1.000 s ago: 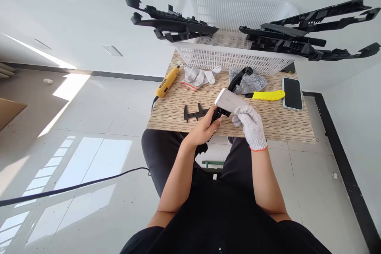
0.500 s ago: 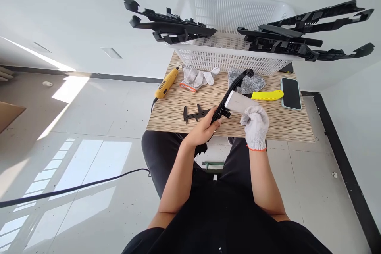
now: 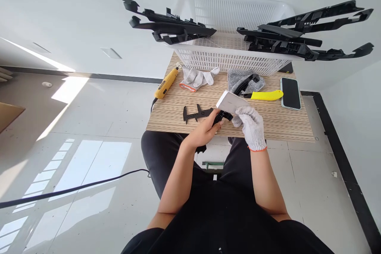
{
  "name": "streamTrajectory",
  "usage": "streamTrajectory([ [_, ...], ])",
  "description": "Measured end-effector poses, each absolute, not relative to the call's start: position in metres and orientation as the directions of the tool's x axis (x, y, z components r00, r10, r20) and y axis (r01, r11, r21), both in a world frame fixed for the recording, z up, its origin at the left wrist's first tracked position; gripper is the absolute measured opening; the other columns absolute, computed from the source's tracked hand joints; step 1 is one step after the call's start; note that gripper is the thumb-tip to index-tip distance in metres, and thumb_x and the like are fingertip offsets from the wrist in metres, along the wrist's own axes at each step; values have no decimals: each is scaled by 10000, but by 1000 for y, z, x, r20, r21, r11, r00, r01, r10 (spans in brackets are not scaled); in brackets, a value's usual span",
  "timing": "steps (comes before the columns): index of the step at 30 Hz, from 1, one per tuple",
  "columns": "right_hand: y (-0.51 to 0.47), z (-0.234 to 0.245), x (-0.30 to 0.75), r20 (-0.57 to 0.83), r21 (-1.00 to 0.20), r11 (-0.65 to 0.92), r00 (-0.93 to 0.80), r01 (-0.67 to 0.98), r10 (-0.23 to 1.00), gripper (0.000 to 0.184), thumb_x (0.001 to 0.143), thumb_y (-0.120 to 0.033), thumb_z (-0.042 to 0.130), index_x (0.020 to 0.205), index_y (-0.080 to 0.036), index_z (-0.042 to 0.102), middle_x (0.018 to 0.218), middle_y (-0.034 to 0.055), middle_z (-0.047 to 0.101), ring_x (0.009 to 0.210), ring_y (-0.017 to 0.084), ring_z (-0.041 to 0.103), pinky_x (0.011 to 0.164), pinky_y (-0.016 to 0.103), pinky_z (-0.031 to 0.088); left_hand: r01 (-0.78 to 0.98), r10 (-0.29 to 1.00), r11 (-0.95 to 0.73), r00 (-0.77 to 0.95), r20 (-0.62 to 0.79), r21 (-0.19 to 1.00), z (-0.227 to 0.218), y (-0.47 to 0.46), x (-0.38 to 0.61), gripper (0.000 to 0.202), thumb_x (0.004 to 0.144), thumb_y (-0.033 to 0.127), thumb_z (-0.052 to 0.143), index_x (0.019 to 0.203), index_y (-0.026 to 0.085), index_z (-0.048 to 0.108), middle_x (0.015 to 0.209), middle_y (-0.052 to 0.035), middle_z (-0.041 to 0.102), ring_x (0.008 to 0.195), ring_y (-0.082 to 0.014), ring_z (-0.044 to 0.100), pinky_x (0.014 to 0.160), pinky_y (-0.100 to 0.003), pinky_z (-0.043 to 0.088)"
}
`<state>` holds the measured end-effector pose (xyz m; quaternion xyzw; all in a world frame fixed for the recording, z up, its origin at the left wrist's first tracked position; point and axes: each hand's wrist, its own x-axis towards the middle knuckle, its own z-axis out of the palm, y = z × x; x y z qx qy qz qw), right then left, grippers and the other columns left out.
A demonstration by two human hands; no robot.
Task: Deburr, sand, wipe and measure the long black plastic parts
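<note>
Black plastic meets a white block over a striped wooden table [image 3: 268, 121] in the head view. A seated person's bare left hand [image 3: 205, 129] closes its fingers round the near end of a long black trim part [image 3: 245, 83], whose far end lies across a grey cloth [image 3: 235, 77]. The gloved right hand [image 3: 251, 123] clasps the white block [image 3: 230, 103] against the part's middle. A black caliper [image 3: 196, 113], yellow rotary tool [image 3: 166, 83], spare gloves [image 3: 198, 78], yellow knife [image 3: 266, 95] and phone [image 3: 290, 93] lie nearby. Stacked black parts [image 3: 297, 35] rest across the rim of a white basket [image 3: 232, 61]. The work on this piece looks mid-course. Which of the stacked parts are finished cannot be told.
</note>
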<state>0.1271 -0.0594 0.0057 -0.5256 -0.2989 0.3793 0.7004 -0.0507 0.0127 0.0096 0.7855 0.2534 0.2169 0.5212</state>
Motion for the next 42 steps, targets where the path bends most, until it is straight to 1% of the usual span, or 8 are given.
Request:
streamTrajectory([
  [10, -61, 4, 128, 36, -964, 169, 533, -203, 845, 39, 749, -256, 697, 772, -225, 689, 837, -18, 694, 544, 95, 592, 487, 237, 463, 175, 611, -383, 784, 107, 907, 11, 11, -49, 478, 1038, 397, 404, 1471, 194, 407, 1229, -123, 643, 1087, -257, 609, 1020, -407, 483],
  [14, -61, 5, 129, 31, -919, 300, 710, -257, 704, 14, 759, -243, 670, 770, -237, 675, 730, -42, 638, 516, 85, 557, 476, 225, 438, 147, 629, -349, 769, 115, 925, 8, 11, -49, 480, 1035, 400, 423, 1465, 188, 414, 1244, -125, 642, 1068, -251, 623, 1000, -398, 495],
  [19, -61, 6, 127, 24, -948, 189, 532, -258, 847, 34, 752, -236, 722, 783, -221, 719, 833, -14, 703, 525, 91, 603, 464, 229, 448, 143, 612, -370, 781, 126, 918, 7, 10, -49, 465, 1038, 372, 420, 1465, 189, 426, 1280, -131, 630, 1198, -281, 590, 1066, -422, 451],
  [24, -60, 8, 130, -13, -882, 353, 764, -313, 645, 48, 729, -215, 687, 755, -246, 712, 647, -56, 634, 478, 89, 560, 444, 225, 415, 111, 625, -323, 771, 124, 940, 6, 9, -48, 484, 1040, 368, 423, 1484, 179, 387, 1308, -136, 627, 1168, -262, 617, 1040, -393, 477],
  [28, -62, 6, 131, -50, -927, 174, 571, -331, 820, 112, 733, -237, 716, 839, -240, 752, 584, -42, 633, 473, 116, 575, 450, 245, 440, 117, 609, -369, 779, 145, 922, 7, 9, -48, 495, 1042, 377, 413, 1496, 180, 384, 1439, -143, 554, 1361, -290, 495, 1128, -404, 410],
  [35, -59, 7, 132, -48, -883, 311, 727, -351, 685, 68, 709, -201, 686, 760, -237, 712, 714, -52, 660, 469, 68, 538, 437, 219, 400, 115, 629, -335, 766, 131, 935, 6, 10, -50, 475, 1040, 390, 418, 1471, 190, 409, 1245, -117, 649, 1073, -243, 631, 981, -374, 508],
  [38, -61, 7, 132, -53, -915, 203, 604, -348, 795, 79, 700, -211, 713, 777, -223, 727, 713, -33, 672, 481, 92, 581, 445, 235, 423, 127, 627, -354, 767, 135, 927, 6, 10, -51, 462, 1041, 380, 419, 1460, 185, 415, 1265, -119, 637, 1127, -255, 610, 1011, -384, 489],
  [42, -62, 11, 136, -61, -841, 352, 718, -411, 693, 108, 673, -240, 699, 779, -237, 680, 714, -55, 654, 476, 79, 564, 420, 220, 393, 116, 622, -353, 770, 140, 929, 7, 8, -50, 475, 1041, 370, 424, 1478, 187, 403, 1339, -128, 605, 1153, -250, 605, 1026, -368, 479],
])
